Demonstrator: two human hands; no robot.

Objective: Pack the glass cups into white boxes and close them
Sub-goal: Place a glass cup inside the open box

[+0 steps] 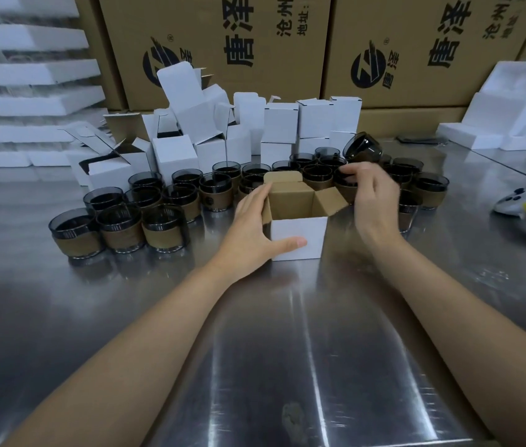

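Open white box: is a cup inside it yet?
Only bare brown inner walls show inside the open white box; no cup rim is visible. Its floor is hidden behind the front wall.

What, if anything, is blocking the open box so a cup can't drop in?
Nothing visible. The open box has its flaps open, nothing shows in its mouth, and the left hand grips only its outside.

A small white cardboard box with a brown inside (298, 233) stands open on the shiny steel bench (287, 350). The left hand (255, 227) holds it, thumb across the front face and fingers along the left wall. The right hand (374, 195) curls over the dark glass cups with brown sleeves (120, 227) just right of the box; whether it grips one is unclear. Behind them are piled white boxes (279, 122) and large brown printed cartons (213, 43).
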